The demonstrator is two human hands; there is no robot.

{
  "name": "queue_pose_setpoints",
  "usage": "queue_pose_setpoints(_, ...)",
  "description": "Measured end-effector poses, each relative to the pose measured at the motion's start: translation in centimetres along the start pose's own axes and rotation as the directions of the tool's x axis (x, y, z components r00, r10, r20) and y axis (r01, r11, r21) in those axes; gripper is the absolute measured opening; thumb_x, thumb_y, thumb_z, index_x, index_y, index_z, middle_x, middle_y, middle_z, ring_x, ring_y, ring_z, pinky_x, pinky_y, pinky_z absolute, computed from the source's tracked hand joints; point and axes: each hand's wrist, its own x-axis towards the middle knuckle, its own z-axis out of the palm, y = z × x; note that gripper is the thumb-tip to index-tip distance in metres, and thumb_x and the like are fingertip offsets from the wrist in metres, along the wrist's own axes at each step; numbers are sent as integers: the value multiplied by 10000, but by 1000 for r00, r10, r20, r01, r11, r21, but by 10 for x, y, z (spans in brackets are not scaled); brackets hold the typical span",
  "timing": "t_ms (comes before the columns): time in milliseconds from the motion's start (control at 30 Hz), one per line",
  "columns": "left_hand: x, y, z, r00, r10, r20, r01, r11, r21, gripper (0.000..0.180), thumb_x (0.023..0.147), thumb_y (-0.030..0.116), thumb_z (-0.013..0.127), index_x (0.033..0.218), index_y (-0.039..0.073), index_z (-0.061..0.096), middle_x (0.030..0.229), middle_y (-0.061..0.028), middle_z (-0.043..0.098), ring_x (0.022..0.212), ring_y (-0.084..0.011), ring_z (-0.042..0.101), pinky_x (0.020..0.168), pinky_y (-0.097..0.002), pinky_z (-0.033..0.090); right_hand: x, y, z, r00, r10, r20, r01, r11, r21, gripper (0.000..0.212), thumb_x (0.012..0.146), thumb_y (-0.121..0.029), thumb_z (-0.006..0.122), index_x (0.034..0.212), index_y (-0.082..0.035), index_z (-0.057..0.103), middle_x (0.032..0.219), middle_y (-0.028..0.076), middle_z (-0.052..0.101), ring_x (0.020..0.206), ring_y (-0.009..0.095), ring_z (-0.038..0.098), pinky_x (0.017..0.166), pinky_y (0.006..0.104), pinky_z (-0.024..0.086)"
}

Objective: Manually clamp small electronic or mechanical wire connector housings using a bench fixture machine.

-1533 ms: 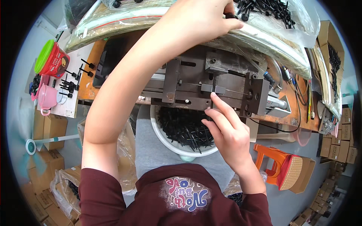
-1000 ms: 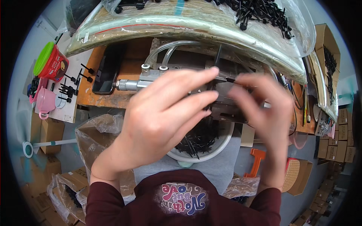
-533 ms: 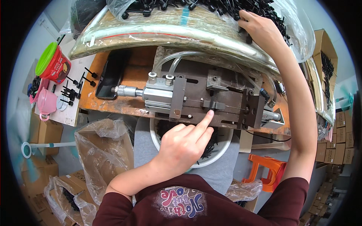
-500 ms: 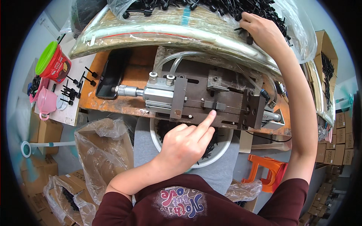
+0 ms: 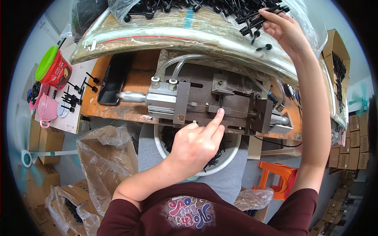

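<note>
Lifting hand: in the head view, taking the long grey metal block (image 5: 214, 109) as clock centre with 12 away from the person, the right hand (image 5: 284, 32) at 1 o'clock has just come up from the loose heap of black plastic parts (image 5: 225, 7); its fingers are narrowed on a bunch of slim black stemmed parts (image 5: 256, 20).
Steady hand: the left hand (image 5: 195, 143), at 7 o'clock, keeps its index straight to the block; the other fingers are folded, and whether they hold anything cannot be told.
Stem: a thin black upright-looking stem (image 5: 221, 102) now shows from the block toward 12, its near end at the index tip, touching as far as one can see.
Cylinder: at 9 o'clock the silver metal cylinder (image 5: 161, 104) has a blurred end knob (image 5: 133, 97), sharp half a second ago; likely the machine is moving while fresh parts are gathered.
Barrier: a clear-film-wrapped padded board (image 5: 147, 39) lies across 12, between heap and block; clear bent hoses (image 5: 185, 57) arch at 11.
Below: a round white plastic basket (image 5: 158, 146) with black pieces, 7 o'clock, partly behind the left hand.
Around: dark flat phone (image 5: 110, 89) and pink plastic cup (image 5: 47, 108), 9 o'clock; orange plastic stool (image 5: 277, 179), 5 o'clock.
</note>
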Motion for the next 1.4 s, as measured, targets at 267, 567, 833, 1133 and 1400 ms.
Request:
queue_pose_setpoints(267, -1, -5, -4, 1000, 24, 2, -24, 999, -35, 264, 699, 133, 802, 929, 61, 696, 1251, -111, 664, 534, -168, 551, 553, -267, 470, 1, 12, 3, 983, 147, -114, -182, 886, -427, 505, 854, -374, 756, 1136, 28, 640, 816, 23, 646, 634, 53, 595, 560, 182, 484)
queue_pose_setpoints(567, 44, -15, -59, 976, 120, -181, -161, 958, -235, 232, 786, 226, 776, 938, 61, 718, 1115, -92, 717, 763, -226, 680, 678, -307, 532, -34, -2, -23, 900, -199, 387, 422, 182, -888, 327, 845, -115, 688, 1164, -58, 650, 1107, 110, 666, 1062, 276, 617, 923, 385, 491)
queue_pose_setpoints(833, 174, -88, -16, 976, 85, -200, -78, 996, 42, 204, 849, 135, 689, 1031, 50, 720, 945, -151, 720, 892, -316, 686, 827, -403, 533, -57, -16, -10, 927, -39, 374, 353, 435, -829, 254, 899, -80, 606, 1144, -23, 640, 1048, 156, 668, 993, 339, 631, 904, 413, 486)
queue_pose_setpoints(1133, 165, -93, -31, 930, 170, -327, -178, 984, 4, 147, 779, 131, 684, 893, 68, 751, 867, -120, 704, 799, -292, 692, 762, -405, 551, -96, -8, -4, 885, -336, 323, 448, 420, -789, 221, 917, -84, 618, 1134, -68, 660, 958, 122, 641, 850, 260, 625, 714, 340, 519)
queue_pose_setpoints(1400, 54, -19, -55, 981, 70, -181, -131, 927, -352, 268, 721, 60, 813, 965, 19, 713, 1044, -116, 658, 763, -187, 680, 635, -270, 561, -115, 6, -1, 923, -374, -88, 239, 739, -630, 237, 912, -100, 661, 1146, -65, 678, 999, 41, 686, 721, 121, 613, 687, 250, 493)
